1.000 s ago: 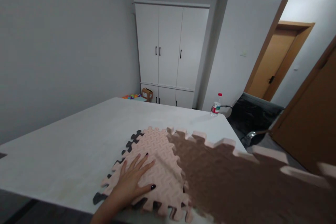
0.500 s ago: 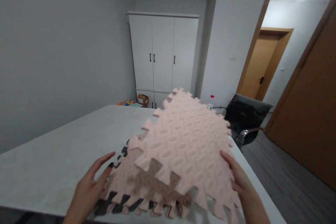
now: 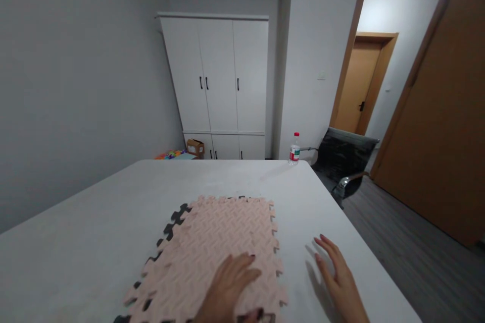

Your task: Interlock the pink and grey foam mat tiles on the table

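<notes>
— Half a second ago the pink foam mat (image 3: 217,250) was tilted up in the air between both hands; now it lies flat on the stack, toward the near edge of the table (image 3: 94,222).

— And the hands?

— Left hand (image 3: 229,282) rests palm down on the near part of the mat, fingers spread wide, holding nothing. Right hand (image 3: 339,277) is off the mat, flat and open just above or on the bare table toward the right edge; I cannot tell whether it touches.

— What is under the pink one?

— A dark mat (image 3: 172,224) shows its teeth along the left side, so the tiles are not quite lined up.

— How would it handle?

— Light and soft, I judge: foam that bends if lifted by one corner. The ribbed top should give some grip. Best taken at two opposite edges, fingers under the teeth, since single teeth could tear or fold.

— Anything else about?

— A water bottle (image 3: 294,149) stands at the far right corner, well apart from the mats, with a chair (image 3: 343,156) beyond it and a white wardrobe (image 3: 220,78) against the far wall.
</notes>
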{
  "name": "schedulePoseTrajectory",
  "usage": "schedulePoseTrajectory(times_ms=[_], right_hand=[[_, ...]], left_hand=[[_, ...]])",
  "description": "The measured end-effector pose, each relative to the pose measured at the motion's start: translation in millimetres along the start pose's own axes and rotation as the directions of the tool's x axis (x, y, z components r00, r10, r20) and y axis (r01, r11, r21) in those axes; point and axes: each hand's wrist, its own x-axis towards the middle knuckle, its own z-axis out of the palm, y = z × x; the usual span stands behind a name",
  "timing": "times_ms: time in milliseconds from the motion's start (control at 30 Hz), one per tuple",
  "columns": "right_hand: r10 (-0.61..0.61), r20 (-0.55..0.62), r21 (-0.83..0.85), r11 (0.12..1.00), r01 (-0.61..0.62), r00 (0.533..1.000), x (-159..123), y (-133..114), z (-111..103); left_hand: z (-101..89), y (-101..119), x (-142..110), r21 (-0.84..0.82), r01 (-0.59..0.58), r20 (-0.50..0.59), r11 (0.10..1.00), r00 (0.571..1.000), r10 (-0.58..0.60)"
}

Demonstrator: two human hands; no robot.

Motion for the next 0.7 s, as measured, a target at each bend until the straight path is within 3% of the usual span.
schedulePoseTrajectory(times_ms=[33,100,233,333,533,700], right_hand=[[0.005,-0.060,-0.056,0.998,-0.009,0.998,-3,13,-14],[0.018,-0.169,-0.149,0.988,-0.043,0.985,-10,43,-40],[0.007,-0.271,-0.277,0.957,-0.085,0.963,-29,95,-68],[0.005,-0.226,-0.338,0.937,-0.083,0.974,-35,110,-70],[0.177,-0.233,-0.306,0.920,-0.245,0.956,-29,96,-67],[0.264,-0.190,-0.229,0.925,-0.304,0.946,-35,96,-86]], left_hand=[[15.7,14,13,0.008,-0.102,0.064,0.995,0.993,0.101],[39.6,32,30,0.028,-0.176,0.177,0.984,0.970,0.169],[56.8,40,35,0.063,-0.054,0.292,0.997,0.956,0.034],[52.4,31,30,0.111,0.098,0.309,0.989,0.942,-0.128],[19.2,-23,10,0.113,0.245,0.367,0.963,0.891,-0.269],[-14.1,-86,-21,0.261,0.367,0.313,0.893,0.843,-0.438]])
